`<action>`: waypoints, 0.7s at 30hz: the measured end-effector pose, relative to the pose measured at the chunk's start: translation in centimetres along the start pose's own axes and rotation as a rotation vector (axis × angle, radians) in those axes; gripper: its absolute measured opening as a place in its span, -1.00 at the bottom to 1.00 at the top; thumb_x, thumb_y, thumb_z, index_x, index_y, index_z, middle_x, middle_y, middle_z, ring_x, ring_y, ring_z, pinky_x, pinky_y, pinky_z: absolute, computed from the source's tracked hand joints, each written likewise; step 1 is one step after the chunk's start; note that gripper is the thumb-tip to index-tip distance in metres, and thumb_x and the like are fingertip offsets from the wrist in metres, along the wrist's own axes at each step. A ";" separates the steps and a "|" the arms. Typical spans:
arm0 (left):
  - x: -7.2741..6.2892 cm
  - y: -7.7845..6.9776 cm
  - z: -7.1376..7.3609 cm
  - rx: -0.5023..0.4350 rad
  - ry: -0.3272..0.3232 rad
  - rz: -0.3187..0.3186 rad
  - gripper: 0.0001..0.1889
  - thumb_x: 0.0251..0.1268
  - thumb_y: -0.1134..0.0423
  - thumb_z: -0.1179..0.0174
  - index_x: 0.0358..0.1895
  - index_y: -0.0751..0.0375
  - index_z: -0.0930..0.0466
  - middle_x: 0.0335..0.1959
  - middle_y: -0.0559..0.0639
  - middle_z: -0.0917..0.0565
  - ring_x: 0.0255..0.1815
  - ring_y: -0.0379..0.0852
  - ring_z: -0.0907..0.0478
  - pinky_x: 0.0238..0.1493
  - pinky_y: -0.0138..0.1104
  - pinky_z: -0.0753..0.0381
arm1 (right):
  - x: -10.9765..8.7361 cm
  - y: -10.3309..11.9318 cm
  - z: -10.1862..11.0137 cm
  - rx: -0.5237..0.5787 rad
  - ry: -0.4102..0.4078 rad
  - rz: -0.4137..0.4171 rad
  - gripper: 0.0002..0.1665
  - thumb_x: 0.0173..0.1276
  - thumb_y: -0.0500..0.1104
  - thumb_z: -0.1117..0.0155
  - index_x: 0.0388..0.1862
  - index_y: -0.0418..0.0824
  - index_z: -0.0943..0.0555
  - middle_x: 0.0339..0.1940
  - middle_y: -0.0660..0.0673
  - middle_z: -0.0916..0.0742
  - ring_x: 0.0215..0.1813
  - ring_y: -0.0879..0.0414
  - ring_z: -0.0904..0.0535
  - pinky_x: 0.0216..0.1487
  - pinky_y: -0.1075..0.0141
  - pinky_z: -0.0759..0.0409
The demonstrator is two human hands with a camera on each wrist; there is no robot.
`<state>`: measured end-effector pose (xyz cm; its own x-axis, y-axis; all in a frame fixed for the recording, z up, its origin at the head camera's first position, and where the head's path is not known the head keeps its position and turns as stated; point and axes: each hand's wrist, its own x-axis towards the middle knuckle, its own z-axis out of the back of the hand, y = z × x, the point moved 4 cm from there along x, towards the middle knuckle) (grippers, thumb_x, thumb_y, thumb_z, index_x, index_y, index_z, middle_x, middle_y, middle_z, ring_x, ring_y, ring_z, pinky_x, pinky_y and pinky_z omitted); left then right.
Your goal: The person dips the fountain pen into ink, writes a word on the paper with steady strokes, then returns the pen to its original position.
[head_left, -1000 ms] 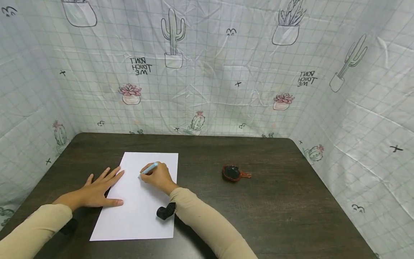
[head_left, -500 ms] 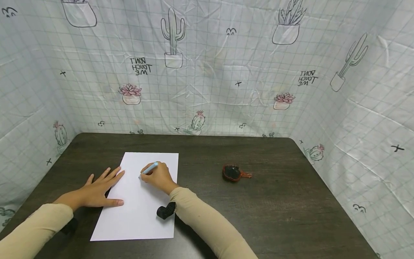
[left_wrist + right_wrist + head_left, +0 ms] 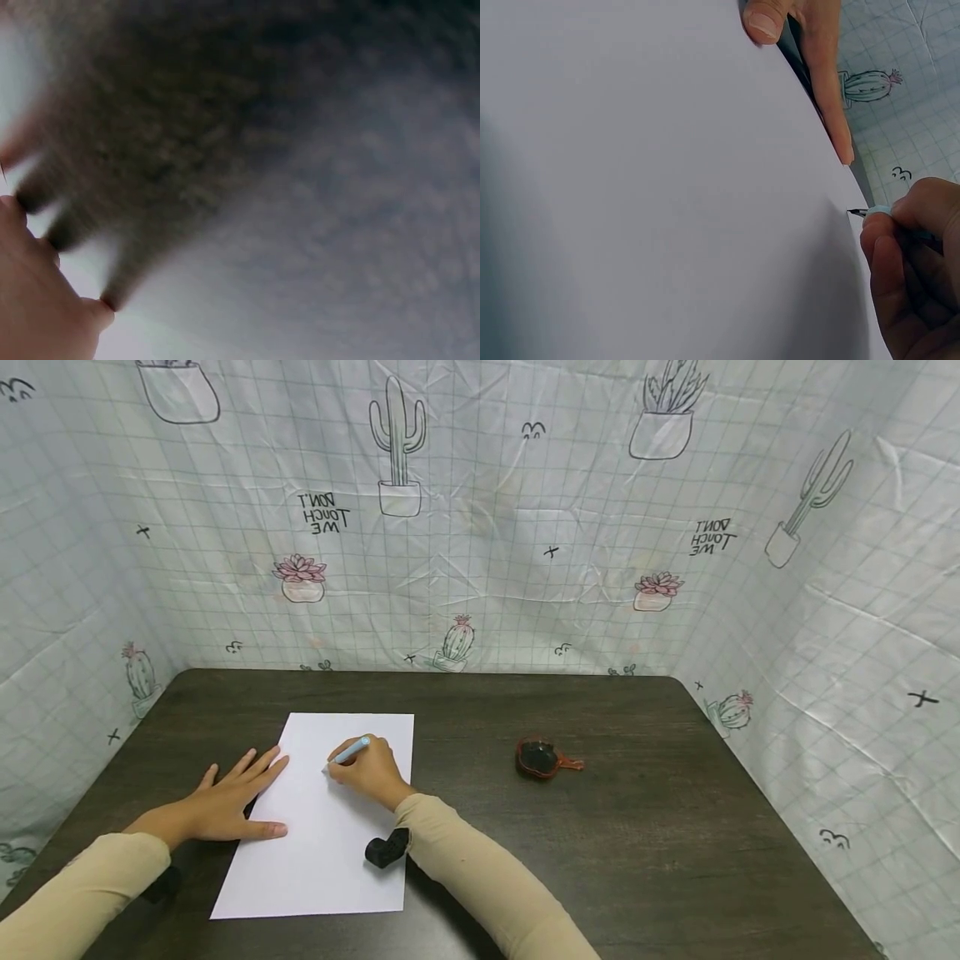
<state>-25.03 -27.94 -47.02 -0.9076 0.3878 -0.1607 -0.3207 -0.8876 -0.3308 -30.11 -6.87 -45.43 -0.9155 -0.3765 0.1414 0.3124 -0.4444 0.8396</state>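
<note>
A white sheet of paper [image 3: 322, 868] lies on the dark wooden table, left of the middle. My right hand [image 3: 372, 772] pinches a light blue pen [image 3: 351, 750] over its upper part. In the right wrist view the pen's dark pointed tip [image 3: 856, 213] meets the paper, and a short thin line shows beside it. My left hand [image 3: 225, 802] rests flat with fingers spread, its thumb and fingertips on the paper's left edge. The left wrist view is mostly blurred, with part of that hand [image 3: 41, 307] at the lower left.
A small reddish-brown dish [image 3: 537, 757] with a handle, dark inside, sits on the table [image 3: 637, 860] to the right. A black wrist-worn device [image 3: 386, 849] hangs under the right sleeve, over the paper. White cactus-print cloth [image 3: 487, 527] encloses the table's back and sides.
The right hand and pen have shifted very slightly to the right. The left hand and the paper look the same; the head view has tilted a little.
</note>
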 end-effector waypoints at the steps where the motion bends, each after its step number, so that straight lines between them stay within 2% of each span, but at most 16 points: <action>1: 0.0 0.0 0.0 0.003 0.000 0.000 0.13 -0.02 -0.42 -0.21 0.54 0.06 0.10 0.56 0.20 0.12 0.49 0.45 0.23 0.14 0.52 0.41 | 0.0 0.0 0.1 -0.001 -0.001 -0.001 -0.89 0.20 -0.29 -0.32 -0.41 -0.12 -0.75 -0.68 0.08 -0.71 -0.65 0.42 -0.54 -0.57 0.53 -0.47; 14: 0.0 -0.2 0.1 0.010 0.005 0.002 0.13 -0.02 -0.42 -0.21 0.54 0.08 0.08 0.55 0.21 0.11 0.49 0.44 0.22 0.15 0.52 0.39 | -0.2 -0.4 1.0 -0.039 -0.005 -0.010 -0.88 0.18 -0.29 -0.30 -0.42 -0.11 -0.75 -0.70 0.10 -0.69 -0.65 0.39 -0.52 -0.57 0.54 -0.42; 21: -0.1 -0.2 0.1 0.012 0.003 -0.010 0.12 0.00 -0.40 -0.22 0.54 0.06 0.12 0.56 0.19 0.13 0.49 0.43 0.23 0.15 0.51 0.40 | -0.6 -0.6 1.8 -0.047 -0.021 0.023 -0.87 0.16 -0.31 -0.29 -0.44 -0.14 -0.75 -0.72 0.10 -0.68 -0.66 0.38 -0.47 -0.60 0.54 -0.39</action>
<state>-24.90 -27.87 -46.85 -0.9035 0.3977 -0.1599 -0.3332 -0.8863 -0.3217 -30.18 -4.94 -45.07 -0.9130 -0.3700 0.1717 0.3444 -0.4734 0.8107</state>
